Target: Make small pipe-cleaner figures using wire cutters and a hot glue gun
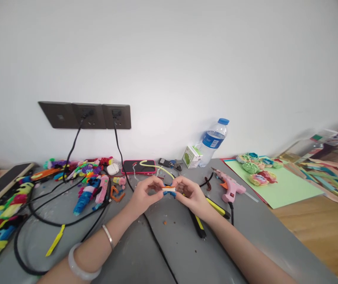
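Observation:
My left hand [144,194] and my right hand [190,194] meet over the grey table [171,252], both pinched on a small craft piece [169,191] of white, orange and blue fuzzy wire. A yellow-green pipe cleaner [157,167] arcs up from the piece toward the wall. Two bracelets sit on my left forearm. Pliers with black and yellow handles [200,225] lie just under my right wrist.
A pink glue gun [230,188] lies right of my hands, with green paper [293,186] and paper flowers beyond. Colourful wire figures [89,185] and black cables [50,221] fill the left side. A phone [138,167], water bottle [213,142] and small carton [191,157] stand by the wall.

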Action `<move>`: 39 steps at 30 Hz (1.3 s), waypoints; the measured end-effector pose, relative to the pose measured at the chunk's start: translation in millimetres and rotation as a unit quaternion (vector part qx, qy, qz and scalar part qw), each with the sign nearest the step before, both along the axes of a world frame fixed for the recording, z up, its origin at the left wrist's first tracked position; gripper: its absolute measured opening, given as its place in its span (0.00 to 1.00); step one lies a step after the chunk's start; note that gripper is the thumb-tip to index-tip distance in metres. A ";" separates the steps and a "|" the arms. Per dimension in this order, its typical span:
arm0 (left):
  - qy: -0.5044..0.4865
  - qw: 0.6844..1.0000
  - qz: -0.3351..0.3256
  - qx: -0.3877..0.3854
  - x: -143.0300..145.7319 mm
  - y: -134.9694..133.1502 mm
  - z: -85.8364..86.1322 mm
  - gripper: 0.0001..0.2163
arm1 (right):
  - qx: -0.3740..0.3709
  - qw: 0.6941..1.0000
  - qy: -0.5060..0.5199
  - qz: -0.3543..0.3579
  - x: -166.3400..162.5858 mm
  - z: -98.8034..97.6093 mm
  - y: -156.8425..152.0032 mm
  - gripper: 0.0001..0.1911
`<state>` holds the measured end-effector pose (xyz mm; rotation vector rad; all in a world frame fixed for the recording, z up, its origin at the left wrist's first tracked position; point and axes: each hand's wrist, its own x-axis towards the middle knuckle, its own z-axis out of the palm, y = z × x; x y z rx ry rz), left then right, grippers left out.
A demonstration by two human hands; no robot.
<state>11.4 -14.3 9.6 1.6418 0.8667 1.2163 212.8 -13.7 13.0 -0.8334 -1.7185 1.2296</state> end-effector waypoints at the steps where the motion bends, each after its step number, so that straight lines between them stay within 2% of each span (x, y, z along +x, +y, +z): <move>1: 0.000 1.000 0.000 0.000 0.2 -0.4 0.5 0.04 | 0.000 1.000 0.001 0.001 -0.1 0.2 -0.1 0.10; 39: -0.017 0.999 -0.011 -0.027 1.0 -2.3 1.8 0.04 | -0.017 1.000 -0.012 0.000 -0.2 -0.2 -0.4 0.10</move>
